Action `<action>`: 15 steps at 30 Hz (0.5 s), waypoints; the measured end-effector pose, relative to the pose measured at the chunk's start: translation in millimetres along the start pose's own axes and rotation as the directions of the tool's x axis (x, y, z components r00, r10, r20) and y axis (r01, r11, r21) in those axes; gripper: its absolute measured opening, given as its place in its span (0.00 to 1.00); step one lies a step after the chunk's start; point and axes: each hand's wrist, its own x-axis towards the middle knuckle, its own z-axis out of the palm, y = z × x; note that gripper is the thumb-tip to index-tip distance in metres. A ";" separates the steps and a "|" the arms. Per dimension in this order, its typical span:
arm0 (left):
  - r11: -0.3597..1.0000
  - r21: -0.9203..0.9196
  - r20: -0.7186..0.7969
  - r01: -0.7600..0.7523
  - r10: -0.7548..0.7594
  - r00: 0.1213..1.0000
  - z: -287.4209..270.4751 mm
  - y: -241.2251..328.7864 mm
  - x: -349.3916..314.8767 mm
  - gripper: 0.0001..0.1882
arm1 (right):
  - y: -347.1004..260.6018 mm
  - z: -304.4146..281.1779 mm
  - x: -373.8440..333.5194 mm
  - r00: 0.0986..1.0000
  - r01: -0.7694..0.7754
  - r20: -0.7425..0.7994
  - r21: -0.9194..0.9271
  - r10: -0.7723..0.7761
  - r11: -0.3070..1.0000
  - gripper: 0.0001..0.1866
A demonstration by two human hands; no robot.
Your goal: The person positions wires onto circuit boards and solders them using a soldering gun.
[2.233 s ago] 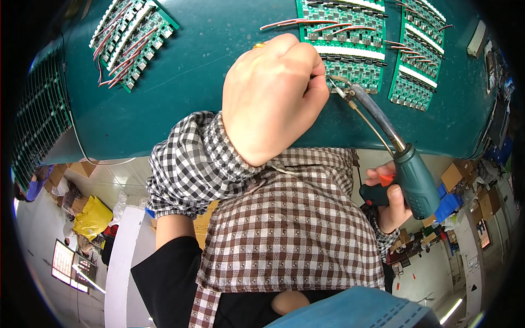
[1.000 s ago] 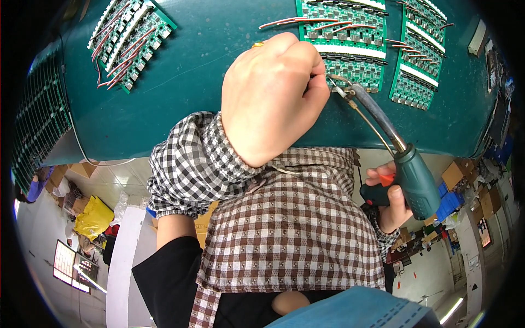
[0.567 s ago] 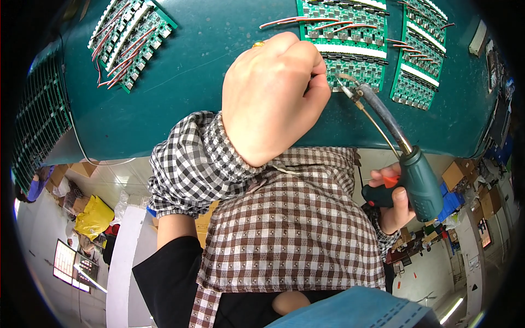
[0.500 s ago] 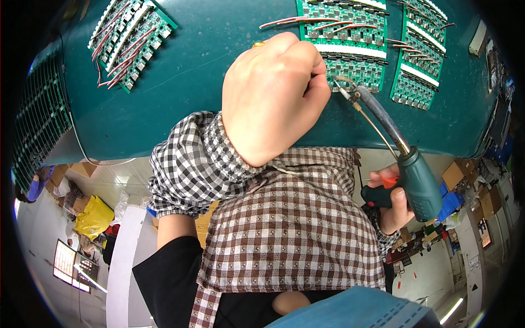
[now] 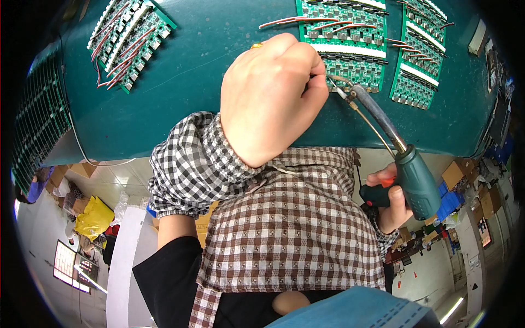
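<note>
My left hand (image 5: 270, 98) is closed in a pinch at the lower left edge of a green circuit board panel (image 5: 355, 68). Its fingertips are turned away, so whatever they hold is hidden. Gripped in my right hand (image 5: 398, 212) is a dark green soldering gun (image 5: 418, 183) with a red trigger. Its long metal barrel slants up and left, with a thin feed tube beside it. The tip sits at the panel's lower left corner, right beside my left fingers; contact there is too small to tell. Red and white wires (image 5: 284, 22) stick out from the panel's upper left.
A second panel (image 5: 418, 60) with wires lies to the right, and another wired panel (image 5: 131, 46) lies tilted at the far left. More boards stand in a row (image 5: 38, 115) at the table's left edge. The green tabletop (image 5: 180, 82) ends just before my apron.
The soldering gun has shifted slightly left, bringing its tip closer to my left fingertips. My left hand has barely moved, and the panels lie as before.
</note>
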 end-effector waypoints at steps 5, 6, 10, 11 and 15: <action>1.000 -0.005 -0.001 0.009 -0.009 1.000 0.1 0.0 -0.4 0.04 | 1.3 -1.5 1.2 1.000 0.007 0.030 0.004 -0.008 1.000 0.20; 1.000 -0.007 -0.005 0.007 -0.007 1.000 0.4 -0.1 -0.4 0.04 | 1.4 -1.2 1.0 1.000 0.004 0.021 0.009 -0.004 1.000 0.20; 1.000 -0.013 -0.007 0.015 -0.015 1.000 1.5 0.1 -0.8 0.04 | 1.9 -0.9 1.6 0.999 0.020 0.029 0.007 -0.020 1.000 0.20; 1.000 -0.013 -0.007 0.015 -0.015 1.000 1.2 0.1 -0.8 0.04 | 1.6 -0.4 1.3 1.000 0.014 0.021 0.005 -0.014 1.000 0.20; 1.000 -0.013 -0.007 0.018 -0.018 1.000 0.9 0.8 -0.4 0.04 | 4.8 -4.3 2.3 0.996 0.049 0.078 -0.109 -0.040 0.993 0.24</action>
